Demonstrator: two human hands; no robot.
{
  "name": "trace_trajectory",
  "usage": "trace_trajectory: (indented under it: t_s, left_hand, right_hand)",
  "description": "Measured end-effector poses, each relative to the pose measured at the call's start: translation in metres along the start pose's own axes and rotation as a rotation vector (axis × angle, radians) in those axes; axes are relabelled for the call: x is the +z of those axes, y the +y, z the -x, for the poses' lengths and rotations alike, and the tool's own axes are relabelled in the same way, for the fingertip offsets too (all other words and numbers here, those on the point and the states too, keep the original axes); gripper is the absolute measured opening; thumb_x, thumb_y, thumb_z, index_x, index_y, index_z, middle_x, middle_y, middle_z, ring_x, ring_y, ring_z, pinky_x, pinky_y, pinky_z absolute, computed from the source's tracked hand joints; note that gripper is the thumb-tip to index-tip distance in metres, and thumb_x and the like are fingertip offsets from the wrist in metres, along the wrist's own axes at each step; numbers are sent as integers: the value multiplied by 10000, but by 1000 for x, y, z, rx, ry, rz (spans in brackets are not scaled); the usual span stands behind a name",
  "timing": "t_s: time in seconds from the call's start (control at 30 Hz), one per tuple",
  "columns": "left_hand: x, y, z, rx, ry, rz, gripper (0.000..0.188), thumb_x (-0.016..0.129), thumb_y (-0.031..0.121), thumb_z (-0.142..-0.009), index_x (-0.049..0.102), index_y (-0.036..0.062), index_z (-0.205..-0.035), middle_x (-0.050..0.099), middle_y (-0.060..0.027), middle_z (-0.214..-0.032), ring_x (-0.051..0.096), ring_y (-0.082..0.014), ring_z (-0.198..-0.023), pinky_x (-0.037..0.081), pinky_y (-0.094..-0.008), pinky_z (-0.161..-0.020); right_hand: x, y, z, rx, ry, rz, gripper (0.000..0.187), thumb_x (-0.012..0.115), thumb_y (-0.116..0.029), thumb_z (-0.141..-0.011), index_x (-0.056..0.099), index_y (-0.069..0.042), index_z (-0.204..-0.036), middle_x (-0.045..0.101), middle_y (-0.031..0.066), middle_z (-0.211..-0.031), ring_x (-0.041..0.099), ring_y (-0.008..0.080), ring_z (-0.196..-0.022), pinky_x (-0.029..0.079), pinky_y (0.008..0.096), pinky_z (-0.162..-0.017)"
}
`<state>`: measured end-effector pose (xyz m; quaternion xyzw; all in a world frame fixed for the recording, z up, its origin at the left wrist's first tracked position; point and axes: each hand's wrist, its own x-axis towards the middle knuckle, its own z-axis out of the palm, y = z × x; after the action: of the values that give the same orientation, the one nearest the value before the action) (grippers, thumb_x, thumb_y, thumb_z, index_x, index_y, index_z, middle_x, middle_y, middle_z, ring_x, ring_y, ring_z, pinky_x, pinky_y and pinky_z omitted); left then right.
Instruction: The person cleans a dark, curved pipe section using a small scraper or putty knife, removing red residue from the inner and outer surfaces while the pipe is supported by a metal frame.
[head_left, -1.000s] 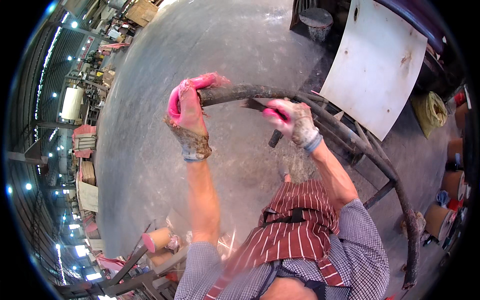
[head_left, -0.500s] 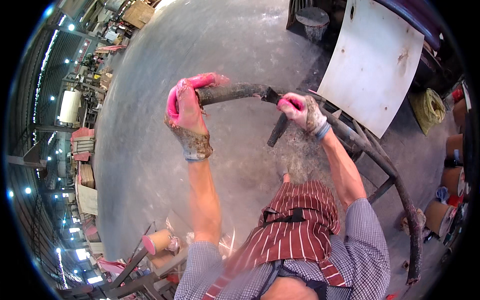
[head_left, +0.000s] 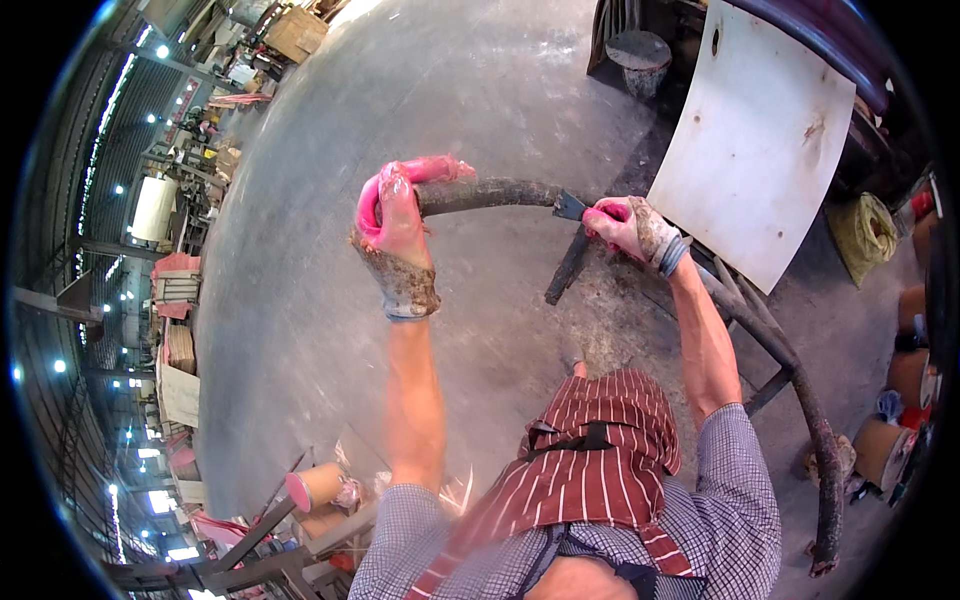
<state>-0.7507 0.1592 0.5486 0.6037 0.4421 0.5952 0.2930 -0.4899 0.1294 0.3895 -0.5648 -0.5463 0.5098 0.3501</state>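
My left hand [head_left: 393, 215], in a glove with a pink coating and a dirty pale cuff, is closed around the left end of a dark curved bar [head_left: 490, 192]. Some of its pink fingers lie along the bar's upper side. My right hand [head_left: 630, 228], gloved in the same kind of soiled pink and white, grips a scraper [head_left: 570, 207] with a dark flat blade. That blade is at the bar's edge; whether it touches is hard to tell. The scraper's handle is hidden in the fist. Past my right hand the bar runs on, bending down the right side.
Dark legs [head_left: 568, 270] stand below the bar. A large pale board [head_left: 755, 140] leans at upper right, near a bucket [head_left: 640, 62] and a yellowish sack [head_left: 860, 235]. Spools [head_left: 315, 487] stand at lower left and along the right edge. Concrete floor [head_left: 300, 250] spreads leftward.
The view has shifted, so most things appear slightly right and lower. The scraper blade has turned and shows more of its flat face. Both hands keep their grips.
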Motion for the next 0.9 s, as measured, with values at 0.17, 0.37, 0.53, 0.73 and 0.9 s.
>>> trace_trajectory:
  t_s: [0.17,0.37,0.53,0.73,0.9]
  left_hand:
    - [-26,-25,-1,370,-92,67,157,559,134,-1023,666,19,-1014,731,-66,-922,668,-118,-838,533,-271,-692]
    - [-43,-1,6,435,-285,-408,277,682,257,-963,669,38,-1131,749,-62,-942,713,-158,-842,577,-304,-769]
    - [-34,15,-4,392,-312,-552,336,731,313,-925,676,60,-1139,749,-71,-912,717,-145,-762,568,-304,-643]
    - [-35,-13,14,83,-74,47,279,655,279,-981,691,32,-1105,738,-66,-886,671,-108,-669,506,-260,-507]
    - [-12,-10,22,-40,138,275,307,602,306,-1011,698,18,-1057,705,-66,-864,567,-89,-536,435,-224,-431]
  right_hand:
    - [-1,-31,9,34,-208,-183,378,610,-421,-941,686,-72,-817,621,-8,-688,505,78,-523,389,279,-449]
    - [17,-24,10,61,-11,-68,349,580,-356,-953,679,-41,-838,583,-6,-644,502,79,-502,388,260,-439]
    - [11,-21,14,57,68,-167,335,574,-354,-976,671,-54,-865,563,-15,-631,483,70,-484,370,259,-415]
    - [32,-8,18,45,19,-242,351,546,-378,-987,686,-68,-902,552,-20,-633,482,65,-503,386,248,-433]
    - [35,-22,34,13,-1,-263,353,550,-375,-986,687,-57,-919,563,-19,-666,498,61,-535,396,233,-452]
